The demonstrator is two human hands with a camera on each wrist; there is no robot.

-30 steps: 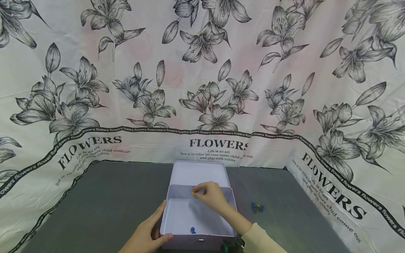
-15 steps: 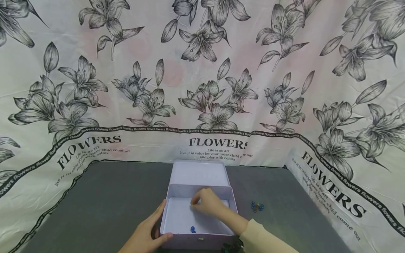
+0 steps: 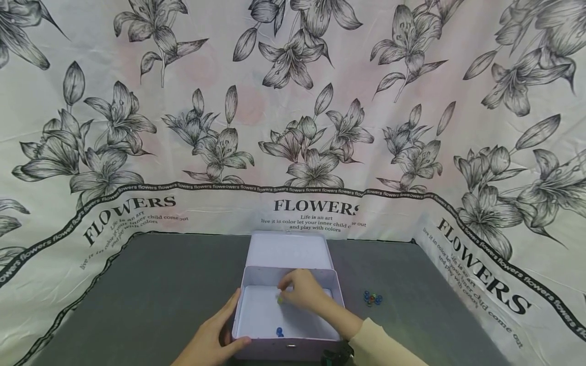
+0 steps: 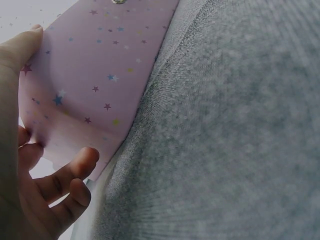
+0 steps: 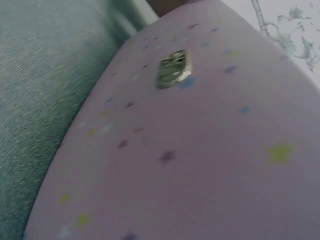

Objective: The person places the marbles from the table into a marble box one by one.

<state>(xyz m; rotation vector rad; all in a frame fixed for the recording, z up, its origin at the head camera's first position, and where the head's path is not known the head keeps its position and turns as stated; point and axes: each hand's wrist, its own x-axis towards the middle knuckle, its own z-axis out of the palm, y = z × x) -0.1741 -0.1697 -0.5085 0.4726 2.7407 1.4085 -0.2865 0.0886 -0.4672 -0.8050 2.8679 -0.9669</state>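
Note:
An open tin box [image 3: 256,315] with a pale inside and lilac outer walls printed with small stars stands in front of me. My left hand [image 3: 212,330] grips its left front corner. In the left wrist view, the thumb [image 4: 25,47] lies on the box's front wall [image 4: 95,65], with fingers bent at the side. Inside the box, my right hand [image 3: 302,292] is low over the floor, its fingertips slightly parted. A yellow-green marble [image 3: 280,300] shows just below the thumb tip; whether they touch I cannot tell. Blue marbles [image 3: 279,332] lie near the front wall inside.
Several blue and mixed-colour marbles [image 3: 373,298] sit in a cluster on the grey tabletop [image 3: 183,284], right of the box. The box lid [image 3: 289,251] is folded back behind it. A metal clasp [image 5: 174,69] sticks out from the front wall. A flower-printed cloth [image 3: 316,218] hangs behind.
My right hand has come down into the box with the yellow-green marble, then lifted slightly, its fingertips parting above the marble. The left hand has stayed in place.

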